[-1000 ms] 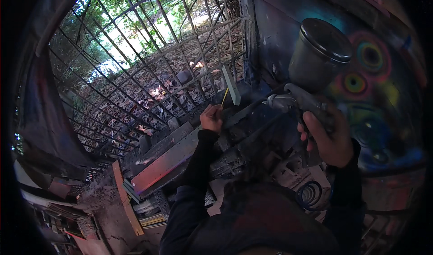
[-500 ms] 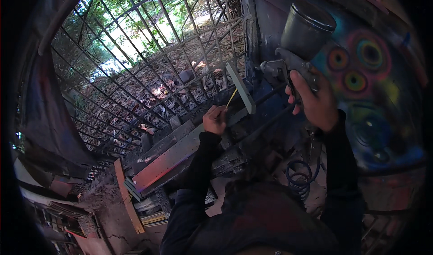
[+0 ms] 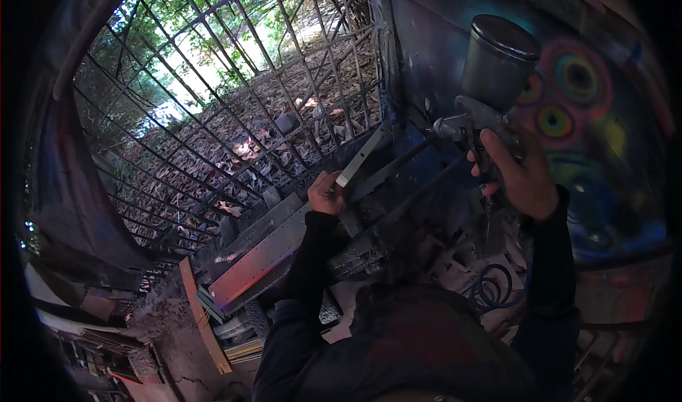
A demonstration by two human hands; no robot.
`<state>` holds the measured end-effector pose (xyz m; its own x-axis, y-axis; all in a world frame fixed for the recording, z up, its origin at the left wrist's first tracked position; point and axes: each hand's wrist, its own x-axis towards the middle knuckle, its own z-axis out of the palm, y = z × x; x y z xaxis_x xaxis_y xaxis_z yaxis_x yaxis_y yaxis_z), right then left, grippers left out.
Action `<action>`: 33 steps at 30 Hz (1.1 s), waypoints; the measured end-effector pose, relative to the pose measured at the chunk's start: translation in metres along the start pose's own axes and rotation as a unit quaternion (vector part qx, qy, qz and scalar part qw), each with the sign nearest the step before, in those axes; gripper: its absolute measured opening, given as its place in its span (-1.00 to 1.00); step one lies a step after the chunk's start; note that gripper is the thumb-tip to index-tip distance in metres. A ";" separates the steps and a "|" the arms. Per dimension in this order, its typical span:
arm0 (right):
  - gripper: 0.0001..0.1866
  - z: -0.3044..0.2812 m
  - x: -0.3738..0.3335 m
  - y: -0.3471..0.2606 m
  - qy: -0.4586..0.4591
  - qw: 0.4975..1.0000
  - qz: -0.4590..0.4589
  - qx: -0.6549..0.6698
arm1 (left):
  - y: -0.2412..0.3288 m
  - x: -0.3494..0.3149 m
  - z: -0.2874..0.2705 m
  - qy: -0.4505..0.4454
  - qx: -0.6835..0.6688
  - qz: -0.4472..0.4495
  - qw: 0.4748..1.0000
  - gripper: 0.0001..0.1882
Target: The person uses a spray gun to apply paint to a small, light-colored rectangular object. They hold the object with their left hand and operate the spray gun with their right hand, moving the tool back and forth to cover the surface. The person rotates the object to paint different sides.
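My right hand (image 3: 529, 178) is wrapped round a spray gun (image 3: 455, 127) with a grey metal cup (image 3: 501, 61) on top. The gun's nozzle points left. My left hand (image 3: 327, 194) is closed, with a flat, narrow pale grey-green strip (image 3: 364, 157) rising from its fingertips up and to the right. Small dark holes show along the strip. Half a second ago a thin yellow stick joined those fingers to the strip; now the stick is hidden. A gap separates the nozzle from the strip.
Beyond my left hand runs a barred metal grille (image 3: 234, 103), with leaf litter outside. A long board with reddish paint (image 3: 249, 270) lies below it. Paint-stained panels with coloured rings (image 3: 582, 78) stand at right. A coiled blue hose (image 3: 490, 288) hangs below the gun.
The strip has turned from leaning left to leaning right, its lower end now at my left fingers. My right hand and the spray gun have shifted right and slightly down.
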<state>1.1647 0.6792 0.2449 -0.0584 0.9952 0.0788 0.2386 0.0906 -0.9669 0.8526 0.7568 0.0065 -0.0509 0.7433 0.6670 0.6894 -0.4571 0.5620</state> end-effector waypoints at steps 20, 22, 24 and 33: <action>-0.69 0.013 -0.010 -0.013 0.000 0.999 0.002 0.032 | 0.004 -0.001 -0.005 -0.005 -0.022 -0.003 1.000 -0.91; -0.69 0.012 -0.009 -0.013 -0.007 1.000 -0.001 0.024 | 0.005 -0.001 -0.005 0.003 -0.025 0.001 1.000 -0.91; -0.69 0.011 -0.005 -0.009 0.002 1.000 -0.020 -0.006 | 0.006 0.000 -0.004 0.005 -0.027 0.007 1.000 -0.91; -0.67 0.007 -0.009 -0.007 0.000 1.000 -0.014 0.005 | -0.005 0.003 0.002 -0.011 -0.014 -0.013 1.000 -0.92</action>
<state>1.1566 0.6696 0.2492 -0.0657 0.9922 0.1056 0.2279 0.1180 -0.9665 0.8505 0.7622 0.0044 -0.0524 0.7655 0.6413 0.6674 -0.4509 0.5927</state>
